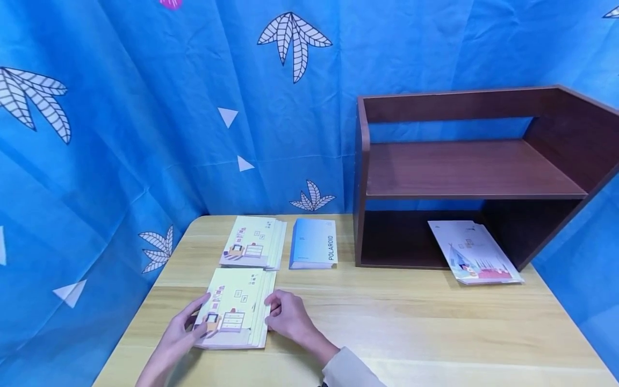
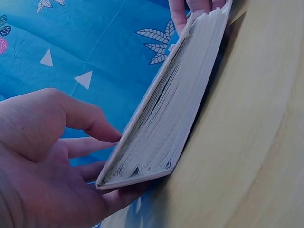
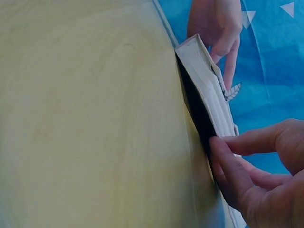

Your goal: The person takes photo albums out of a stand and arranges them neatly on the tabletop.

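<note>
A cream notebook [image 1: 237, 306] with a drawing of a room on its cover is between both hands, near the front left of the table. My left hand [image 1: 181, 330] grips its left edge, thumb on the cover and fingers beneath. My right hand [image 1: 290, 317] pinches the opposite edge between thumb and fingers. In the left wrist view the thick block of pages [image 2: 166, 114] shows from the side, tilted. A dark gap lies under the notebook in the right wrist view, along the page edges [image 3: 204, 71]. Right behind it lies a similar notebook [image 1: 249, 242].
A blue and white book [image 1: 313, 242] marked POLAROID lies right of the rear notebook. The dark brown shelf [image 1: 476, 169] stands at the back right. In its lower compartment a pale illustrated notebook [image 1: 471, 252] juts past the front edge. Blue curtain [image 1: 169, 118] hangs behind the table [image 1: 411, 322].
</note>
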A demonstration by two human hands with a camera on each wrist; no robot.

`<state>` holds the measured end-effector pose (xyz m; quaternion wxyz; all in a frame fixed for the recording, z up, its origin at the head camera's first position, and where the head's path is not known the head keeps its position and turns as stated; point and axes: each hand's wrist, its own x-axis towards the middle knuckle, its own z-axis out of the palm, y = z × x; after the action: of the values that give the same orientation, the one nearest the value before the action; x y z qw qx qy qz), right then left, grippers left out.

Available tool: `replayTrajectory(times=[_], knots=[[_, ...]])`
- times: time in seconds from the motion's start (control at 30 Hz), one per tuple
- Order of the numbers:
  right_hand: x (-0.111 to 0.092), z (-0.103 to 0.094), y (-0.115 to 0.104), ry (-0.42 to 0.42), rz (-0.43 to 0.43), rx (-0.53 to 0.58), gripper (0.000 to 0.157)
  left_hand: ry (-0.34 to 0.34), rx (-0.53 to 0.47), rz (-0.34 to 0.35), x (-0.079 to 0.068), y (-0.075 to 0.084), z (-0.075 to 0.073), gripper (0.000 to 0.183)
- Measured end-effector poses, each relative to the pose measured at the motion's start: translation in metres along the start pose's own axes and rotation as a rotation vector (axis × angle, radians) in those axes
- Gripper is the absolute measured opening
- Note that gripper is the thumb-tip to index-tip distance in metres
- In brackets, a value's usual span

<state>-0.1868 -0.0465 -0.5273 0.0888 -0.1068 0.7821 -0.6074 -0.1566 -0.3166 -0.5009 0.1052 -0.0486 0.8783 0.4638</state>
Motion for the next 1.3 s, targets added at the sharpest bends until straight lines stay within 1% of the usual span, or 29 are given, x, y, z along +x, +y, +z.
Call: replayTrajectory(times=[0.07, 0.13, 0.23, 0.33, 0.4, 0.43, 0.53, 0.63, 0.73, 0.87, 1.0, 1.1, 1.17, 1.3], knots=[[0.000, -0.001, -0.001, 0.000, -0.034, -0.061, 0.034, -0.025, -0.024, -0.010, 0.000, 0.001, -0.001, 0.072], [-0.001, -0.002, -0.003, 0.000, -0.065, -0.121, 0.034, -0.045, -0.056, -0.004, 0.000, 0.002, -0.001, 0.075], [-0.002, -0.004, -0.006, -0.004, -0.099, -0.183, 0.034, -0.055, -0.049, 0.000, -0.001, 0.004, -0.001, 0.078], [-0.004, -0.006, -0.007, -0.009, -0.098, -0.191, 0.032, -0.056, -0.014, -0.019, 0.000, 0.008, 0.001, 0.080], [-0.004, -0.007, -0.008, -0.011, -0.098, -0.186, 0.030, -0.042, 0.014, -0.032, 0.001, 0.011, 0.002, 0.084], [-0.004, -0.007, -0.009, -0.014, -0.096, -0.182, 0.029, -0.032, 0.021, -0.033, 0.001, 0.013, 0.003, 0.086], [-0.004, -0.010, -0.012, -0.031, -0.097, -0.167, 0.028, 0.017, 0.034, 0.006, 0.003, 0.019, 0.005, 0.088], [-0.005, -0.013, -0.014, -0.046, -0.096, -0.166, 0.027, 0.052, 0.047, 0.034, 0.005, 0.028, 0.008, 0.082], [-0.006, -0.016, -0.014, -0.057, -0.106, -0.171, 0.026, 0.071, 0.051, 0.053, 0.006, 0.033, 0.012, 0.077], [-0.007, -0.021, -0.013, -0.066, -0.124, -0.165, 0.026, 0.120, 0.060, 0.131, 0.005, 0.034, 0.018, 0.072], [-0.008, -0.029, -0.009, -0.067, -0.119, -0.158, 0.027, 0.208, 0.093, 0.231, 0.007, 0.035, 0.028, 0.064], [-0.009, -0.036, -0.007, -0.054, -0.120, -0.161, 0.027, 0.274, 0.110, 0.277, 0.010, 0.039, 0.037, 0.057], [-0.010, -0.042, -0.006, -0.040, -0.128, -0.157, 0.028, 0.300, 0.110, 0.284, 0.012, 0.041, 0.042, 0.054], [-0.010, -0.052, -0.007, -0.013, -0.157, -0.117, 0.028, 0.313, 0.088, 0.251, 0.013, 0.047, 0.045, 0.051]])
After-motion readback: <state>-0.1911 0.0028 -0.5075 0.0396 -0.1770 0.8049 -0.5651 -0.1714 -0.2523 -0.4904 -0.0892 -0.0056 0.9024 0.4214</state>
